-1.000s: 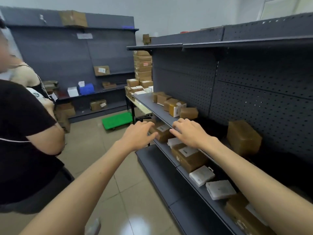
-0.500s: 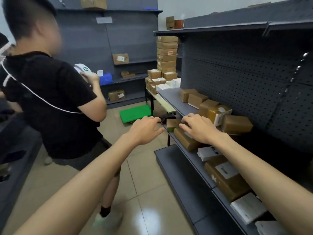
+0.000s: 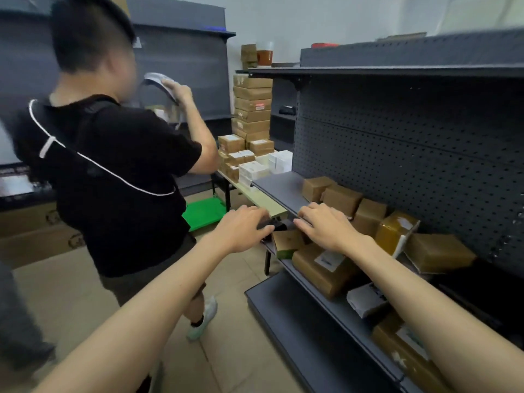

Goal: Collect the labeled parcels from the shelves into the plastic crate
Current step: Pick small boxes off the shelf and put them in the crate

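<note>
So, labelled parcel (image 3: 320, 269): a brown box under glossy tape with a white printed label on its top face. It lies by the front edge of the lower shelf (image 3: 344, 317), near its left end, just beneath your right wrist.
Small box (image 3: 287, 240): plain brown card with a green strip along its bottom, tilted at the lower shelf's left corner. Whether it touches the labelled parcel or only sits beside it, you cannot tell.
Other parcels: a row of brown boxes (image 3: 341, 198) runs along the back of the middle shelf (image 3: 280, 184). It includes a shiny taped parcel (image 3: 395, 232) with a white flap at its right side. A white packet (image 3: 367, 299) and a second labelled box (image 3: 405, 353) lie further right on the lower shelf.
Your right hand (image 3: 326, 228): palm down, fingers spread and nearly straight, released, over the middle shelf's front edge near its left end.
Your left hand (image 3: 243, 231): palm down just off the shelves' left end, fingers bent toward a dark object (image 3: 269, 224). Whether it grasps that object, you cannot tell.
Room: grey surface shows across the middle shelf's front-left corner and along the base deck (image 3: 283, 316). A person in a black shirt (image 3: 119, 177) stands close on your left. A green flat trolley (image 3: 204, 211) and a table (image 3: 259, 198) of stacked boxes sit beyond the left end.
</note>
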`<state>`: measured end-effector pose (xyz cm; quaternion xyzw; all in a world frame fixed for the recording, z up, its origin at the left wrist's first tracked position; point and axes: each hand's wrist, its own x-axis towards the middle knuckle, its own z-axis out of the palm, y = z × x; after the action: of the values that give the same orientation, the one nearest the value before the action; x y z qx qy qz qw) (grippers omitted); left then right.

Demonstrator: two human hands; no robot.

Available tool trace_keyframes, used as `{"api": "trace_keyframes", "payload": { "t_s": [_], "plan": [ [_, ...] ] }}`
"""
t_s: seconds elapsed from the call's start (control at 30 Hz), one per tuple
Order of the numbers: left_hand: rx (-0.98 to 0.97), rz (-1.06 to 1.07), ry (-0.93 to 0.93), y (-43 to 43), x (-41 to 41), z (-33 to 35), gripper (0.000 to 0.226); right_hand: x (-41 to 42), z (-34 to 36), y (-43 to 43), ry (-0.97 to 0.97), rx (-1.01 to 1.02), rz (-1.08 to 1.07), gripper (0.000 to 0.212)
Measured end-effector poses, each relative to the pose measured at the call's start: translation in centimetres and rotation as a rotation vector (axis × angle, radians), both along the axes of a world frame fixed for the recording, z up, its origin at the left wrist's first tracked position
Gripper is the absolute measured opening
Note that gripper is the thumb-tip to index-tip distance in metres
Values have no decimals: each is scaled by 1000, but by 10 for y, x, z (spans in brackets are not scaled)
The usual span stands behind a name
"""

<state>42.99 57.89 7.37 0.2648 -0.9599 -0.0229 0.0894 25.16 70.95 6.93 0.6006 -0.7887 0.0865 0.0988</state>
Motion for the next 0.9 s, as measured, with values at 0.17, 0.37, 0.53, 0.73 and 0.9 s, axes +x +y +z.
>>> {"api": "trace_keyframes", "payload": {
  "t_s": [0.17,0.37,0.53,0.73,0.9],
  "plan": [
    [30,-101,-33,-59,-29,-8,50,-10,-18,-42,-41,58,-89,36],
    [11,-200,-14,-137,-81,-14,50,-56,-31,-101,-51,68,-236,39],
    [8,-264,-40,-213,-148,-26,54,-111,-41,-162,-63,37,-346,38],
    [-2,-351,-106,-285,-227,-25,53,-172,-47,-224,-139,-41,-476,37],
    [28,-430,-150,-329,-279,-49,56,-201,-73,-254,-236,6,-560,38]
  ]
}}
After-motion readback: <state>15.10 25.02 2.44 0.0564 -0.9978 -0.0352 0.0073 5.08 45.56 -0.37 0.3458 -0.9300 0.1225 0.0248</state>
